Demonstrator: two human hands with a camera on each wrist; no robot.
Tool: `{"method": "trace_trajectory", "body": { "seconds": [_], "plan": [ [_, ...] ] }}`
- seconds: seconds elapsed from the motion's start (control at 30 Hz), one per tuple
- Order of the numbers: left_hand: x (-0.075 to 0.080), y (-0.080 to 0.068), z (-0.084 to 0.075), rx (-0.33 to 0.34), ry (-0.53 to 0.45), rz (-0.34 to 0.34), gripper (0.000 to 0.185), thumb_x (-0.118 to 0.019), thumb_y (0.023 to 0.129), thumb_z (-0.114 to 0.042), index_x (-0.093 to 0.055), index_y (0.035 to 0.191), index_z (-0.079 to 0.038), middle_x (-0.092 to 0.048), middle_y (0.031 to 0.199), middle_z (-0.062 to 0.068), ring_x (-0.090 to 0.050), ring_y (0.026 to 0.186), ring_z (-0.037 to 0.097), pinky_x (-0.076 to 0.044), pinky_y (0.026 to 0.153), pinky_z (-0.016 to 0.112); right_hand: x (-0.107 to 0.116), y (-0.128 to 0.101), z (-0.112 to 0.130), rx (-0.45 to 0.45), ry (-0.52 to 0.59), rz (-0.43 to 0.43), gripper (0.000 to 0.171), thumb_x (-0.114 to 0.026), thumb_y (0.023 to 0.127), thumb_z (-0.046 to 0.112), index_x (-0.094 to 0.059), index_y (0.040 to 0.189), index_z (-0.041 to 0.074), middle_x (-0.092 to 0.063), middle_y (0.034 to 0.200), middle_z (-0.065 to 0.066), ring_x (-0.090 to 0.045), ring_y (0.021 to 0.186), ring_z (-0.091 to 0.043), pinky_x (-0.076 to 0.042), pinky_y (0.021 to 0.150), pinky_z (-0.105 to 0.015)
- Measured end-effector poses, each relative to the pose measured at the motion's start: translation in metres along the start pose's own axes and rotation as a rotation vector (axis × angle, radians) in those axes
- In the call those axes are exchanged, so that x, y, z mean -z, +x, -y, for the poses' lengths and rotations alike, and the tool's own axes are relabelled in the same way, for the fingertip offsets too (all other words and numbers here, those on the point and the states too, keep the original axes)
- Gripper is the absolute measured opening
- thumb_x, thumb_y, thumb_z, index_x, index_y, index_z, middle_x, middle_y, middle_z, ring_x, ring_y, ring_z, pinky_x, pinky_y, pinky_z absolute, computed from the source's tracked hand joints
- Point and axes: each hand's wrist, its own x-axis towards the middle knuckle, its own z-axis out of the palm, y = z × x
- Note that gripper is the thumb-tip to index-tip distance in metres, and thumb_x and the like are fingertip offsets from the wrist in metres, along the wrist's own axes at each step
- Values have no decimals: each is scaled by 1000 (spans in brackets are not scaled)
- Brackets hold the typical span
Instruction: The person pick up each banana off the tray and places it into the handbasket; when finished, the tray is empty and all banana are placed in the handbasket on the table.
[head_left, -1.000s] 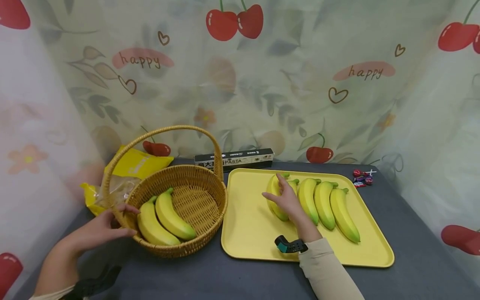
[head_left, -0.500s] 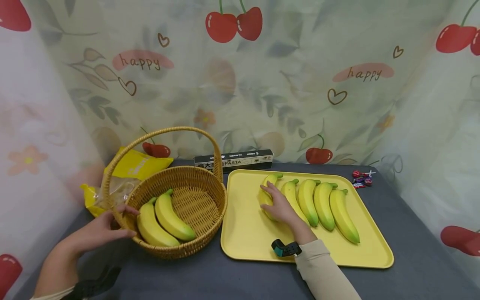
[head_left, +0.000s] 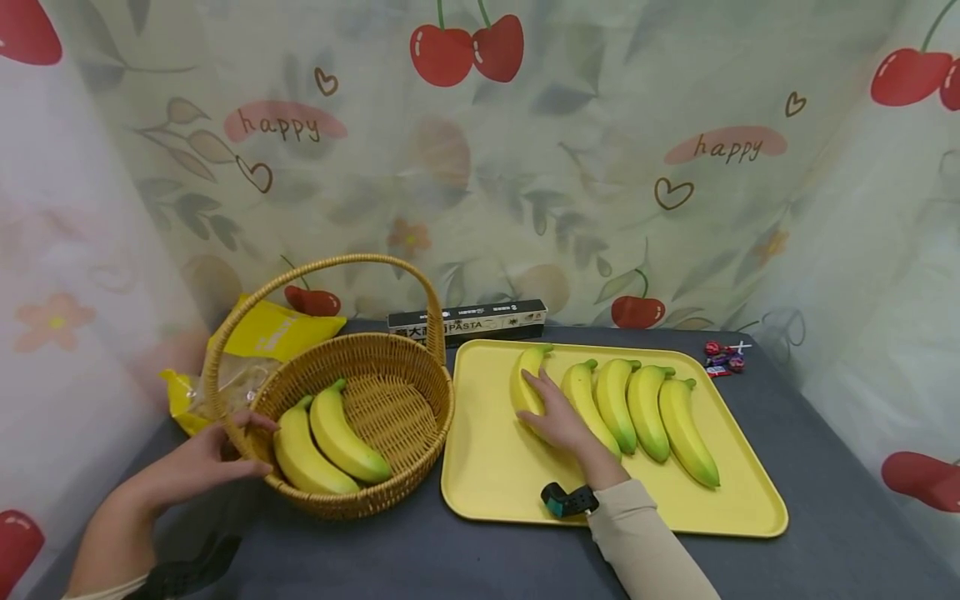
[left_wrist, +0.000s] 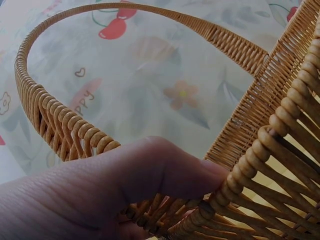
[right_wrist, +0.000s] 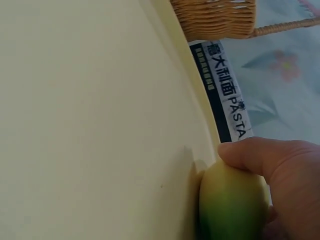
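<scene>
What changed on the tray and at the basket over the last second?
The right hand, gripping the leftmost banana, has slid it left, away from the row of four bananas on the yellow tray. The left hand kept holding the basket rim; its two bananas stayed put.

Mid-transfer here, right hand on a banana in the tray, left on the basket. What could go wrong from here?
1. The right hand grips the leftmost banana close beside four others; lifting it might nudge the nearest one out of line.
2. The basket handle arches over the basket; a carried banana could knock it.
3. The left hand holds only the basket rim on one side, so the basket may tip or slide if bumped.
</scene>
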Motion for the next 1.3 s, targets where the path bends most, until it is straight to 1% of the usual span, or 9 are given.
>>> {"method": "trace_trajectory", "body": {
  "seconds": [0.13, 0.3, 0.4, 0.57, 0.73, 0.83, 0.93, 1.1, 1.3],
  "plan": [
    [0, -1, -2, 17, 0, -8, 44, -59, 90, -11, -41, 125, 9, -46, 123, 29, -55, 86, -3, -48, 70, 24, -2, 0, 2, 12, -12, -7, 61, -62, 87, 4, -36, 142, 1, -25, 147, -30, -22, 137, -44, -22, 109, -55],
    [1, 0, -1, -6, 15, -13, 44, -59, 90, -9, -41, 125, 10, -47, 121, 28, -55, 86, -3, -48, 69, 23, 3, 2, 9, -45, 34, -35, 60, -63, 83, 2, -42, 139, 2, -36, 145, -23, -31, 136, -37, -31, 106, -48],
    [1, 0, 1, -12, 13, -10, 43, -59, 90, -9, -41, 125, 10, -48, 121, 26, -55, 86, -3, -48, 69, 23, 8, 2, 12, -85, 71, -42, 61, -64, 81, 2, -43, 139, 4, -39, 145, -19, -34, 135, -32, -37, 103, -44],
    [0, -1, 2, -20, 1, -2, 43, -58, 90, -8, -40, 125, 11, -48, 121, 27, -56, 86, -2, -49, 69, 24, 17, 2, 18, -88, 114, -70, 60, -65, 81, 4, -44, 138, 5, -41, 143, -17, -36, 134, -30, -38, 102, -43],
    [0, 0, 1, -22, -13, 6, 43, -58, 91, -8, -40, 125, 11, -48, 120, 26, -56, 86, -1, -49, 69, 24, 26, -5, 25, -63, 114, -61, 59, -67, 81, 8, -47, 137, 8, -43, 142, -14, -45, 127, -30, -46, 90, -37],
    [0, 0, 2, -30, -23, 9, 43, -58, 91, -7, -40, 125, 11, -49, 117, 21, -56, 86, -1, -49, 69, 24, 30, -11, 31, -36, 118, -42, 58, -69, 81, 10, -49, 136, 10, -44, 142, -12, -47, 125, -29, -45, 85, -33],
    [0, 1, 2, -34, -24, 11, 42, -58, 91, -7, -40, 125, 12, -49, 116, 20, -56, 86, -1, -49, 69, 24, 35, -19, 37, -1, 128, -7, 57, -69, 82, 11, -49, 136, 10, -43, 143, -11, -44, 129, -29, -44, 87, -34],
    [0, 1, 2, -18, -20, 8, 43, -58, 91, -8, -40, 125, 11, -46, 121, 26, -55, 87, -2, -49, 70, 23, 44, -34, 49, 70, 130, 52, 57, -68, 84, 14, -48, 137, 11, -42, 144, -10, -41, 131, -28, -44, 91, -37],
    [0, 0, 0, -3, -21, 8, 45, -58, 91, -10, -40, 127, 10, -43, 124, 29, -55, 86, -2, -48, 70, 24, 52, -52, 59, 153, 82, 98, 56, -69, 85, 19, -49, 136, 10, -44, 142, -13, -46, 128, -30, -45, 87, -27]
  ]
}}
